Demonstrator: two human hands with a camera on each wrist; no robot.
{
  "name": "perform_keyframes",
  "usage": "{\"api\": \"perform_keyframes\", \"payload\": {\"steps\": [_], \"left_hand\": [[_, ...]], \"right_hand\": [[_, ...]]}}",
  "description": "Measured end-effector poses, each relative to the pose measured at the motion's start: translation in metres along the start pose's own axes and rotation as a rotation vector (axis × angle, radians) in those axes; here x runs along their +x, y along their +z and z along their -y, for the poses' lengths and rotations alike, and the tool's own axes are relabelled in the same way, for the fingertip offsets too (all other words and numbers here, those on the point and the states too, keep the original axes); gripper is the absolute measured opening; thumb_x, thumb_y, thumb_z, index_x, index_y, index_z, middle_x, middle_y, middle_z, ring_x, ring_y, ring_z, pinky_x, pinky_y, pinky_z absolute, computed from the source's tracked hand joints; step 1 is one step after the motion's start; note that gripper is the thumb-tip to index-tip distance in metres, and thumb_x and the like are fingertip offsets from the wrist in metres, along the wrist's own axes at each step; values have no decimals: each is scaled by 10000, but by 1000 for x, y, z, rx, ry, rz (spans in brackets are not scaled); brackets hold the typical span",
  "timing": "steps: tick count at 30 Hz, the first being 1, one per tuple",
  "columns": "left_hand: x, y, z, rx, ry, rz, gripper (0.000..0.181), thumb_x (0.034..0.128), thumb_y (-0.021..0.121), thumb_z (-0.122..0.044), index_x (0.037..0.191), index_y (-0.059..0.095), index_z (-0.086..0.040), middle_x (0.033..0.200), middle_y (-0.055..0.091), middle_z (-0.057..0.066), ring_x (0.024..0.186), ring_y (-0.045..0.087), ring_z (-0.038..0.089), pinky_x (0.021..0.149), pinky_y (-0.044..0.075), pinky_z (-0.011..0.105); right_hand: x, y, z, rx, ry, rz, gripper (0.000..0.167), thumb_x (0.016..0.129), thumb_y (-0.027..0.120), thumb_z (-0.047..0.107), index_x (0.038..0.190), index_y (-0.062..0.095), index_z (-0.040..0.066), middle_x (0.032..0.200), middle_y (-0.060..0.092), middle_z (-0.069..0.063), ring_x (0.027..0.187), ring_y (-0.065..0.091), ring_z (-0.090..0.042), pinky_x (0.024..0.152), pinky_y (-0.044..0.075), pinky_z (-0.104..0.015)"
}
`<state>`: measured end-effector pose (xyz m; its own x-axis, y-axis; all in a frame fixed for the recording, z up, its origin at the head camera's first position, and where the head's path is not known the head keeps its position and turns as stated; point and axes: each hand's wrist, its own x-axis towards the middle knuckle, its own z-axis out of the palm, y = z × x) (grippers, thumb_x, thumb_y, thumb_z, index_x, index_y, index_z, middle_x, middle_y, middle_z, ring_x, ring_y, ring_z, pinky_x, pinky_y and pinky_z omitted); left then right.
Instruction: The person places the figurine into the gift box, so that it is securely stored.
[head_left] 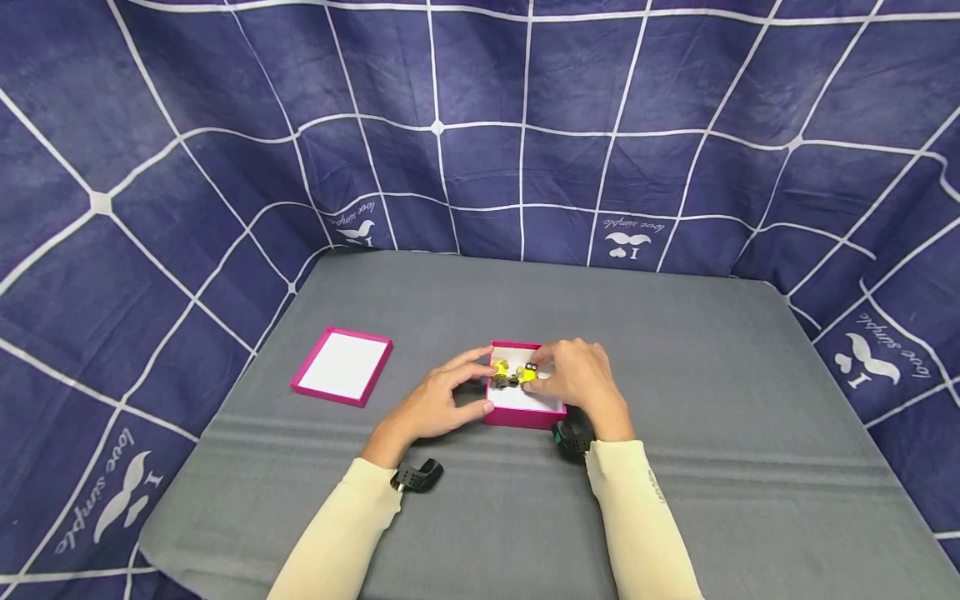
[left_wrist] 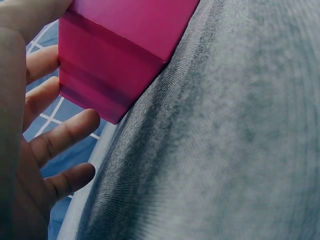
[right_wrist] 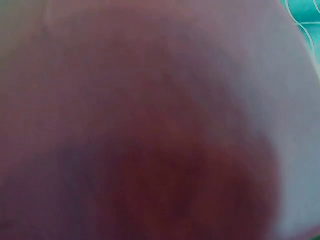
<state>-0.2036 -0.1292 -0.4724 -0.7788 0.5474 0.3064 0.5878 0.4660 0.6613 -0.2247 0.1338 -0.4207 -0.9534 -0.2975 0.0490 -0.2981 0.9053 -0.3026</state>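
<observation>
Showing inside a rectangular pink box (head_left: 525,418), a black-headed yellow figurine (head_left: 529,375) is pinched by the right hand (head_left: 581,373); left hand (head_left: 437,402) spread at left edge.

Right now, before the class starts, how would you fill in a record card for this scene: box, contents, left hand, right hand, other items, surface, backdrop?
Box: pink box, open, white inside
Contents: left yellow figure, right yellow figure, small dark pieces too tiny to identify
Left hand: touches the box's left side
Right hand: pinches right yellow figure
Other items: shallow pink tray, left of box
Surface: grey cloth
Backdrop: blue gridded curtain
</observation>
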Motion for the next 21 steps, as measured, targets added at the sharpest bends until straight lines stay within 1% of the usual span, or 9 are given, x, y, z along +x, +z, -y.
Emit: {"api": "perform_keyframes", "payload": {"steps": [4,8,13,15,17,20,21], "left_hand": [[0,0,0,5,7,-9,527,895,731,-447,1356,622,-216,1596,406,-29,1442,436,194,1159,386,439],[0,1,0,11,2,-10,531,893,730,-457,1354,624,-217,1597,401,-54,1446,429,180,1159,385,441],[0,0,0,10,6,-12,532,891,730,-459,1349,628,-207,1596,402,-57,1440,440,191,1151,393,448],[0,0,0,10,11,-14,528,892,731,-453,1345,630,-203,1595,404,-53,1435,446,198,1147,397,450],[0,0,0,7,17,-17,523,892,734,-443,1341,633,-195,1592,409,-48,1431,452,208,1144,400,456],[0,1,0,7,28,-23,517,890,743,-425,1335,637,-183,1588,417,-37,1426,461,222,1137,406,468],[0,0,-1,5,31,-26,515,889,747,-417,1332,640,-178,1586,421,-33,1425,462,224,1136,407,471]], "right_hand": [[-1,0,0,5,-2,-16,468,716,879,452,1116,787,226,1064,780,57,1045,683,-209,848,426,-449],[-1,-1,0,7,-1,-24,453,716,877,462,1103,794,241,1081,778,48,1055,667,-233,833,426,-430],[-1,-4,-2,64,-6,-47,410,738,857,461,1089,799,258,1077,778,56,1101,679,-240,888,468,-459],[-2,-7,-4,105,-23,-68,387,756,842,447,1090,797,255,1061,781,62,1047,700,-227,858,492,-453],[-2,-10,-5,161,-39,-89,364,774,830,424,1089,796,244,1031,784,66,944,705,-209,782,505,-418],[-4,-16,-5,247,-69,-129,317,805,817,371,1077,792,210,954,783,57,757,647,-178,647,473,-342],[-4,-18,-5,268,-75,-146,300,816,813,349,1074,791,197,927,778,58,725,618,-167,626,456,-322]]}}
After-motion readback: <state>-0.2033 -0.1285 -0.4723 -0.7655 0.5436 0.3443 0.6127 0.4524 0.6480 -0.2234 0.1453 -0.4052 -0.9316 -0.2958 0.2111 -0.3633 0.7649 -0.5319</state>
